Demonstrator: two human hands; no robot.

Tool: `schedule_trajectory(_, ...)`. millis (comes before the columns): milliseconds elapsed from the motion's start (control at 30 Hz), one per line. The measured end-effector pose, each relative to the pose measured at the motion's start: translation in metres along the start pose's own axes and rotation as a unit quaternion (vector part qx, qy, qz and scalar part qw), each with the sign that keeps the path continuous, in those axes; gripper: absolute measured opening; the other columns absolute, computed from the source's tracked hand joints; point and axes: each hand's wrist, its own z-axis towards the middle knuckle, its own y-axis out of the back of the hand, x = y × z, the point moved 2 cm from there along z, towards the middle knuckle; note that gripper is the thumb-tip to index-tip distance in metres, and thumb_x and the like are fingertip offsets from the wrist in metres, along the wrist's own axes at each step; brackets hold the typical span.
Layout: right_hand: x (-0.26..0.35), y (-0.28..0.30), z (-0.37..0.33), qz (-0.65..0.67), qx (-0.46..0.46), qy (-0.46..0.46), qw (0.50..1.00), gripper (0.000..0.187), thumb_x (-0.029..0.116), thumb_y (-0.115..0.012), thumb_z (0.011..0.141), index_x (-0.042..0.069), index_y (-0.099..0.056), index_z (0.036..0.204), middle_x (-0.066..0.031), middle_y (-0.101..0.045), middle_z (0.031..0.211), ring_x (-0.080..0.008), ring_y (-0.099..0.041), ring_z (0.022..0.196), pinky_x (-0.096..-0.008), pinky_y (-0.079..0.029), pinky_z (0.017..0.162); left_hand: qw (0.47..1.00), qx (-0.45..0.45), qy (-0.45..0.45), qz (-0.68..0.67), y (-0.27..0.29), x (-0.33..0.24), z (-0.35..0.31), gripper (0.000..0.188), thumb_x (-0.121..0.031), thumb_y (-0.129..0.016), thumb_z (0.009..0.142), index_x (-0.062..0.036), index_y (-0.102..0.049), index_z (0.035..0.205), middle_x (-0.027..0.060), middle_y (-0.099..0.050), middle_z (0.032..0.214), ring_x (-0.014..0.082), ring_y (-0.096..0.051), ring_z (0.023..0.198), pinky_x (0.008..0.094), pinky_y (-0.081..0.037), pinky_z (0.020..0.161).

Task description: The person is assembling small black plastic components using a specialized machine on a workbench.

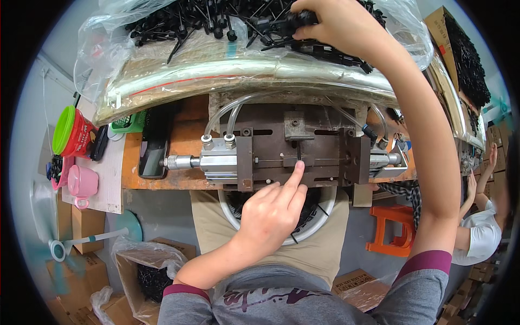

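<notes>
My left hand (272,213) reaches over a metal jig (319,146) with its index finger stretched out. The fingertip touches, or nearly touches, a small dark block at the jig's middle, where a thin black piece (298,151) stands; the hand grips nothing. My right hand (336,24) is up at a heap of black plastic parts with thin stems (216,21). Its thumb and fingers are closed round a dark knobbed black plastic part (301,20); whether it holds more than one is hidden.
Silver air cylinders (219,161) with clear hoses flank the jig. A phone (154,154), a red tub with green rim (72,132) and a pink cup (83,180) are left. A white-rimmed round container (319,219) sits on my lap; an orange stool (391,227) and another person (479,233) are right.
</notes>
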Motion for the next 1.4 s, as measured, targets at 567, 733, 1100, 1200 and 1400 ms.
schedule_trajectory(567, -0.048, 0.026, -0.033, 0.600, -0.203, -0.264, 0.727, 0.017, 0.010, -0.070, 0.093, -0.005, -0.066, 0.101, -0.0060, -0.066, 0.085, -0.0097, -0.064, 0.073, -0.0206, -0.053, 0.067, 1.000, 0.005, -0.004, 0.000, 0.000, 0.004, 0.002, 0.026, -0.012, -0.082, 0.071, -0.0043, -0.070, 0.092, 0.0155, -0.066, 0.129, 0.0189, -0.065, 0.061, 0.0279, -0.052, 0.057)
schedule_trajectory(733, -0.054, 0.018, -0.074, 0.693, -0.187, -0.216, 0.662, 0.028, 0.011, -0.071, 0.091, -0.003, -0.066, 0.115, -0.0080, -0.067, 0.088, -0.0115, -0.065, 0.078, -0.0206, -0.052, 0.066, 0.979, 0.039, 0.013, -0.199, 0.026, 0.001, 0.003, 0.035, -0.019, -0.087, 0.071, -0.0045, -0.071, 0.097, 0.0153, -0.066, 0.129, 0.0147, -0.067, 0.063, 0.0251, -0.052, 0.055)
schedule_trajectory(1100, 0.099, -0.014, -0.137, 0.835, -0.034, -0.265, 0.481, 0.017, 0.012, -0.070, 0.094, 0.001, -0.065, 0.105, -0.0065, -0.069, 0.092, -0.0060, -0.060, 0.059, -0.0184, -0.046, 0.047, 0.856, -0.053, 0.141, -0.494, 0.063, 0.027, 0.034, 0.043, 0.009, -0.075, 0.079, 0.0044, -0.068, 0.120, 0.0185, -0.068, 0.115, 0.0225, -0.069, 0.098, 0.0295, -0.060, 0.081)
schedule_trajectory(1200, 0.085, -0.012, -0.148, 0.817, -0.097, -0.290, 0.489, 0.016, 0.012, -0.066, 0.096, 0.000, -0.065, 0.106, -0.0080, -0.070, 0.096, -0.0036, -0.057, 0.059, -0.0163, -0.044, 0.048, 0.898, -0.097, 0.096, -0.418, 0.063, 0.024, 0.023, 0.036, 0.002, -0.084, 0.072, -0.0007, -0.075, 0.107, 0.0116, -0.072, 0.097, 0.0150, -0.070, 0.080, 0.0248, -0.059, 0.067)
schedule_trajectory(1400, 0.072, -0.014, -0.164, 0.649, -0.282, -0.338, 0.620, 0.019, 0.005, -0.070, 0.092, -0.002, -0.069, 0.109, -0.0079, -0.069, 0.098, -0.0074, -0.060, 0.073, -0.0193, -0.046, 0.059, 0.981, -0.075, 0.059, -0.170, 0.030, 0.000, -0.004, 0.033, -0.002, -0.086, 0.063, -0.0031, -0.075, 0.094, 0.0109, -0.071, 0.109, 0.0240, -0.068, 0.089, 0.0328, -0.057, 0.075)
